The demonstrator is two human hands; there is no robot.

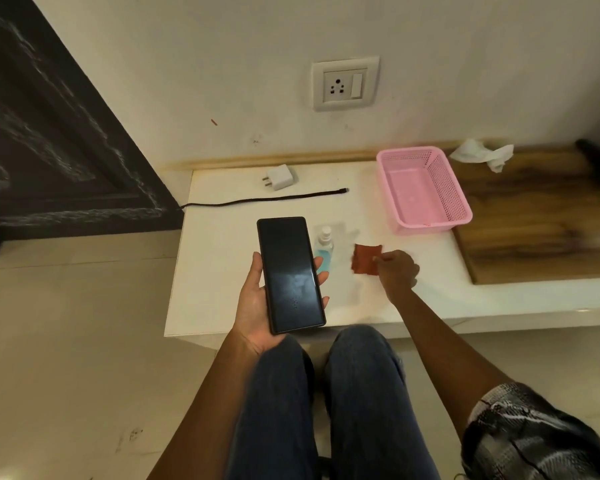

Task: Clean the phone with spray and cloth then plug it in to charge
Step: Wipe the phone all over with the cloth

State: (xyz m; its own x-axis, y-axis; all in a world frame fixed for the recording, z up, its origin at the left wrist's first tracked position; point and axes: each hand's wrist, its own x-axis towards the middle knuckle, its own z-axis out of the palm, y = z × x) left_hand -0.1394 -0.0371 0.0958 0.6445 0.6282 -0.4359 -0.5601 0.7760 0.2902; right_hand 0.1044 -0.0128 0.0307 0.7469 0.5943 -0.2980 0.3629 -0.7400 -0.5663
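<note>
Head view: left hand point(257, 299) cradles phone point(289, 274) screen-up, fingers curled round its edges, w/ no firm clamp. Right hand point(397, 273) pinches red cloth point(367, 258) on tabletop point(222, 244). Risks: phone slips while wiping; cloth swing topples spray bottle point(325, 249) just beside it.

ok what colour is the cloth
Rust red cloth, pinched by the right hand; head view.

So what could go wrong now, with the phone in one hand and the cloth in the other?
The phone lies loosely in the open left hand, out past the table edge; it may slip while wiped. The right hand pinches only a corner of the cloth, so it may drop. The spray bottle stands close behind the phone and could be knocked over.
</note>
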